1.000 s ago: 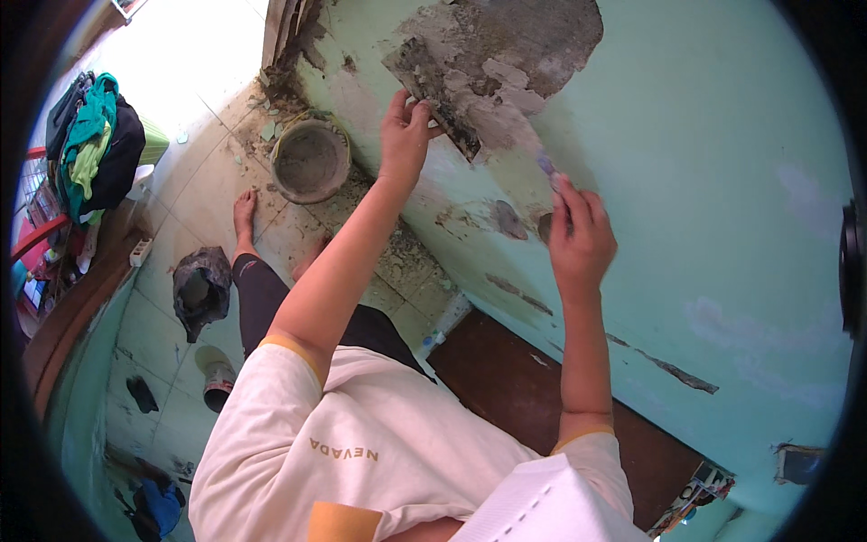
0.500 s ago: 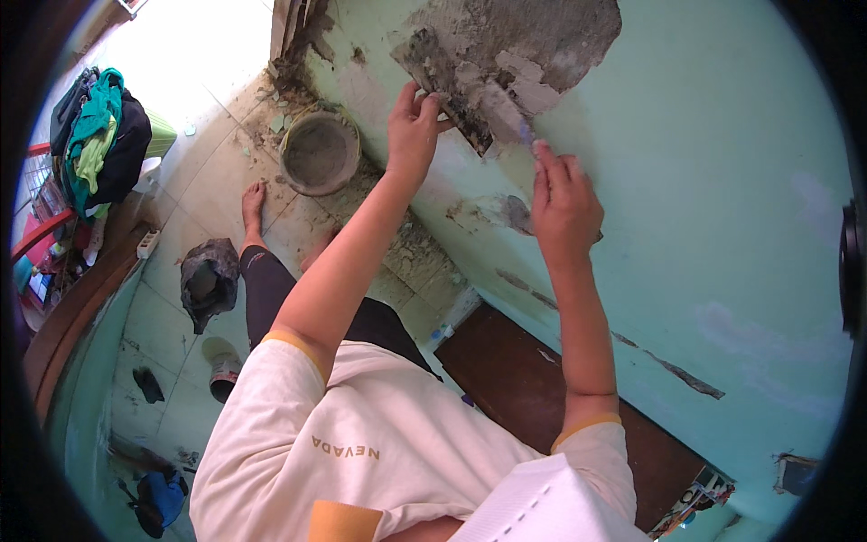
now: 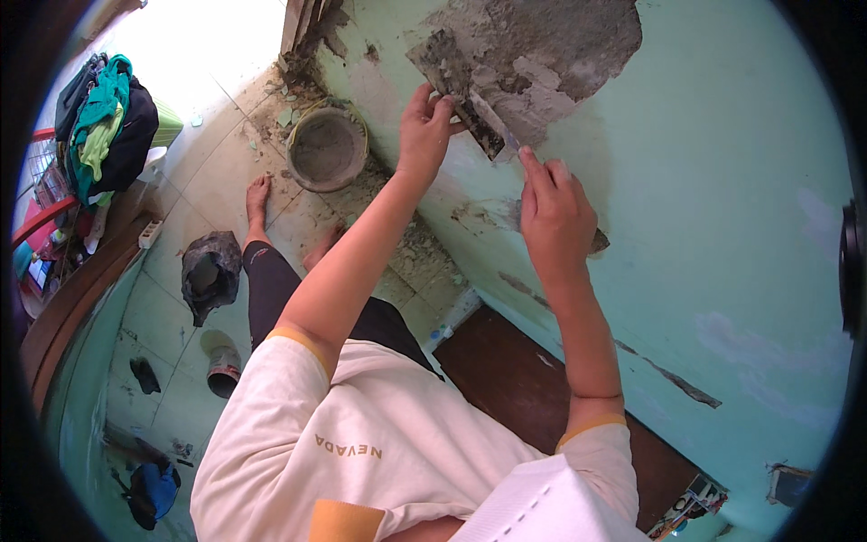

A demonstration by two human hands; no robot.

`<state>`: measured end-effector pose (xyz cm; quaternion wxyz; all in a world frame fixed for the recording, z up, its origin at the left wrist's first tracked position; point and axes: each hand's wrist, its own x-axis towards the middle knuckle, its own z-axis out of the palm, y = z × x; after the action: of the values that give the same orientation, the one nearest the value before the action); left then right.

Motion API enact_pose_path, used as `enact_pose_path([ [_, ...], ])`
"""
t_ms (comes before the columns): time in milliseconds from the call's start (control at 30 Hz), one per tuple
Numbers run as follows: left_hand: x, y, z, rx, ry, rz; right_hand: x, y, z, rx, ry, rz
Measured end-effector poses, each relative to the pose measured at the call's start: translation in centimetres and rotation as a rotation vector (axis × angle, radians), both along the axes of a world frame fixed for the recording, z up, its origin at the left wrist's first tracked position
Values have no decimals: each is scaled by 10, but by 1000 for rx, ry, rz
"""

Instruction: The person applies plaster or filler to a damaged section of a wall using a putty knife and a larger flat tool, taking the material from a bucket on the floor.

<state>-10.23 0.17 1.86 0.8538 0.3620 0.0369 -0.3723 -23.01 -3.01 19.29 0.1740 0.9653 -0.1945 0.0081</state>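
My left hand [image 3: 426,135] is closed on the lower edge of a dark, flat board [image 3: 442,63] smeared with mortar, held tilted close to the green wall. In my right hand [image 3: 557,212] is a trowel [image 3: 495,122]; its narrow blade, coated with grey mortar, lies over the board's right side. The handle's dark end shows below my palm. Just behind and above both tools is a rough grey patch of mortar [image 3: 587,45] on the wall. How much mortar sits on the board is hard to make out.
A bucket [image 3: 327,149] of grey mortar stands on the tiled floor by the wall, amid crumbled debris. A dark crumpled bag [image 3: 212,271] and a small can [image 3: 223,372] are at left. Clothes [image 3: 104,126] hang over a rack farther off. A brown panel [image 3: 506,361] lies along the wall's foot.
The trowel blade has moved left and lower across the board, and my right hand has shifted slightly left with it. My left hand still grips the board, a little farther right in view.
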Motion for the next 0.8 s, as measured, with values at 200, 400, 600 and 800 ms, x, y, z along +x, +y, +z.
enact_pose_path([
  [200, 1, -2, -1, -1, 16, 12, 44, -2, 20, -10, 163, 54],
  [400, 1, 0, -4, -23, -11, -5, 59, -28, 32, -20, 131, -7],
  [600, -1, -2, 2, 7, 37, 16, 60, -11, 49, 185, 55, -44],
  [800, 0, -1, -2, 19, 36, 18, 76, -27, 41, 14, 89, -16],
])
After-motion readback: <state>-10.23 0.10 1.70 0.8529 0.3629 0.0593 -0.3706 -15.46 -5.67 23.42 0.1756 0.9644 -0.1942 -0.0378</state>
